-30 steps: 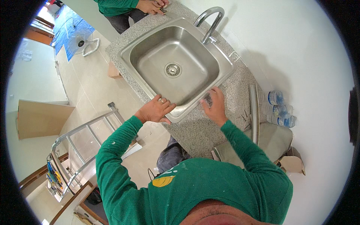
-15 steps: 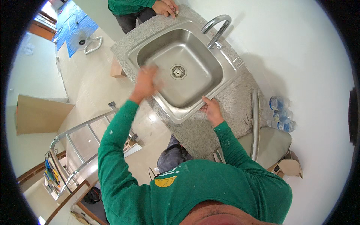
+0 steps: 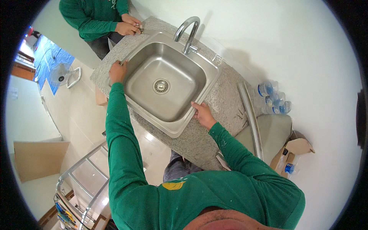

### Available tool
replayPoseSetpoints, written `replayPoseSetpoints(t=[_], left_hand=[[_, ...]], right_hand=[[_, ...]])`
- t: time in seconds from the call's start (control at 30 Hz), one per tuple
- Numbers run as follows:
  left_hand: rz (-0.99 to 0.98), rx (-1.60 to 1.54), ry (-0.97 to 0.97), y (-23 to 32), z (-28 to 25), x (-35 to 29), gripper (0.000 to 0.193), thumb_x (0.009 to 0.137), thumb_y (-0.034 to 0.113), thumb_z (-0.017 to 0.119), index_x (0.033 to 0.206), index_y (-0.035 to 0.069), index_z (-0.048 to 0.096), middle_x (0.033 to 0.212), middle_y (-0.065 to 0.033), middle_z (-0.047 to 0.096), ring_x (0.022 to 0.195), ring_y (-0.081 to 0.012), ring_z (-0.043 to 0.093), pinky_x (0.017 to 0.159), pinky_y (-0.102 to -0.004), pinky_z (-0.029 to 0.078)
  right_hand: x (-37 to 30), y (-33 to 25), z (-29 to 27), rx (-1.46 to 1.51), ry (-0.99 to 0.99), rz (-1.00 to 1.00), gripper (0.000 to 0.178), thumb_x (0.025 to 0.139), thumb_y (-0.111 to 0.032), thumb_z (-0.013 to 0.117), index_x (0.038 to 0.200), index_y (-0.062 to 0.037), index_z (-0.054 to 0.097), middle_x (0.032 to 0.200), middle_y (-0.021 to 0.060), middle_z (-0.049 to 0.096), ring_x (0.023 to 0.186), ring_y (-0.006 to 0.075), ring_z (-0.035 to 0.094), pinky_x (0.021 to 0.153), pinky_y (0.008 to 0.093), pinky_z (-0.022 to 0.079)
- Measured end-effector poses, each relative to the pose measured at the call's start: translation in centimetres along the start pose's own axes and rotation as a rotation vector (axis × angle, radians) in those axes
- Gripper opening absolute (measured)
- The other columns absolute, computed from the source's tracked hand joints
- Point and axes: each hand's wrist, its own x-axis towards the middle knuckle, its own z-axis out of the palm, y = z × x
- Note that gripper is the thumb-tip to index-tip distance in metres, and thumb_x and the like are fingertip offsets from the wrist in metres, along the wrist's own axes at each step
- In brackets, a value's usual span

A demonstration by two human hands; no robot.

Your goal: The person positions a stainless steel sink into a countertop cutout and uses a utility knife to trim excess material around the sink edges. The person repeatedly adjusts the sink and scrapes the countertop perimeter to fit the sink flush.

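Note:
A square stainless steel sink (image 3: 174, 128) sits in a speckled grey stone countertop (image 3: 226, 96), with a round drain strainer (image 3: 161, 86) in its basin. My left hand (image 3: 117, 72) is closed on the sink's left rim, its fingers curled at the edge. On the right rim my right hand (image 3: 204, 115) grips with the thumb on top; the fingers below are partly hidden. At the far edge of the sink stands a curved chrome faucet (image 3: 192, 37). Beyond the sink's far left corner, another person's hands (image 3: 129, 27) hold a small object I cannot make out.
Several plastic bottles (image 3: 274, 97) stand by the white wall at the right, near a long metal strip (image 3: 250, 120) and an opened cardboard box (image 3: 299, 147). At the left are a metal ladder (image 3: 82, 184), a cardboard sheet (image 3: 40, 159) and a fan (image 3: 61, 74) on the floor.
My left hand, blurred above the near left rim before, now holds the left rim farther back. My right hand stays on the right rim. The whole view has shifted.

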Motion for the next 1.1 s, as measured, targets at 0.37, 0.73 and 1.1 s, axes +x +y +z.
replayPoseSetpoints(t=[0.37, 0.73, 1.1], left_hand=[[-0.060, 0.104, -0.106, -1.2, 0.2, 1.4, 0.092, 0.084, 0.084, 0.066, 0.116, -0.002, 0.078, 0.114, -0.0274, 0.077, 0.109, -0.0448, 0.074, 0.093, -0.0540, 0.058], [-0.073, 0.116, -0.163, -2.0, 1.0, 2.5, 0.099, 0.083, 0.086, 0.064, 0.124, -0.003, 0.076, 0.120, -0.0305, 0.075, 0.116, -0.0469, 0.072, 0.100, -0.0525, 0.057], [-0.047, 0.147, -0.150, -2.4, 1.1, 2.8, 0.102, 0.084, 0.087, 0.062, 0.123, -0.007, 0.074, 0.119, -0.0338, 0.074, 0.116, -0.0479, 0.071, 0.101, -0.0536, 0.055]], right_hand=[[-0.3, -0.2, 1.4, -0.106, 0.030, 0.012, 0.028, 0.105, -0.025, 0.072, 0.120, -0.0017, 0.071, 0.106, 0.0077, 0.076, 0.086, 0.0197, 0.075, 0.074, 0.0398, 0.065], [-0.7, -0.3, 1.4, -0.135, 0.032, 0.038, 0.029, 0.106, -0.025, 0.072, 0.121, 0.0005, 0.070, 0.107, 0.0084, 0.076, 0.088, 0.0181, 0.074, 0.074, 0.0365, 0.065], [-1.3, -1.3, 2.5, -0.102, 0.084, -0.032, 0.032, 0.106, -0.023, 0.070, 0.124, 0.0045, 0.070, 0.107, 0.0103, 0.076, 0.084, 0.0200, 0.075, 0.069, 0.0362, 0.063]])
